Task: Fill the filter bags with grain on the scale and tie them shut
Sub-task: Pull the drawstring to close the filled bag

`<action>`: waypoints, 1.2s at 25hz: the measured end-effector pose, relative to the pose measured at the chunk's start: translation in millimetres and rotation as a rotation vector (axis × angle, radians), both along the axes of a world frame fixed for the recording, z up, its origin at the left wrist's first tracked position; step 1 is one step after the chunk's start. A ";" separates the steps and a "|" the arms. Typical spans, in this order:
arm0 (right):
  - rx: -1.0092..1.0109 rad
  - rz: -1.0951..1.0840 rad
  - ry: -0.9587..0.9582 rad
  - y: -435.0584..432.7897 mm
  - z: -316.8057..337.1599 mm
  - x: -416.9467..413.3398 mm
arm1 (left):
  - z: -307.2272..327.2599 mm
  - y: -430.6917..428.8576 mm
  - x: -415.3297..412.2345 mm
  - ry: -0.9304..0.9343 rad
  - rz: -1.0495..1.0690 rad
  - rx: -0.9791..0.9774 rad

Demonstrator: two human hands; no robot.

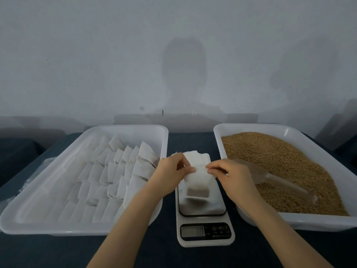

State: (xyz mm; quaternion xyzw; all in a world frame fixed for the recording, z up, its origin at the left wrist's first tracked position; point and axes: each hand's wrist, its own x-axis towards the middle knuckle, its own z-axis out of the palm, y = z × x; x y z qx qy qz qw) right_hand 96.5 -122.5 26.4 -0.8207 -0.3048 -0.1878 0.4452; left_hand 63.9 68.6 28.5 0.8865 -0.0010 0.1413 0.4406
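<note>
White filter bag (197, 180), with some grain (197, 192) in its bottom, is hanging over the scale (204, 215) on a dark blue surface (164, 252). The left hand (170, 171) and right hand (231, 176) are each pinching its top edge, both grips clamped on the bag. A left tray (135, 128) of empty bags (116, 167) and a right tray (251, 126) of loose grain (289, 161) are flanking the scale.

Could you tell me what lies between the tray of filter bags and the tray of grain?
In the head view, the scale sits there, with the left hand and right hand pinching a filter bag over it.
</note>
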 end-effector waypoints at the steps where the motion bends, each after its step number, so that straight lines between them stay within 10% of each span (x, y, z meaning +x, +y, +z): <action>1: -0.018 0.009 -0.011 0.3 -0.2 0.4 | -0.8 -0.6 -0.6 -0.006 -0.006 0.036; 30: -0.083 -0.012 0.203 -6.3 -3.5 -0.3 | -12.7 3.2 5.2 -0.024 0.019 0.039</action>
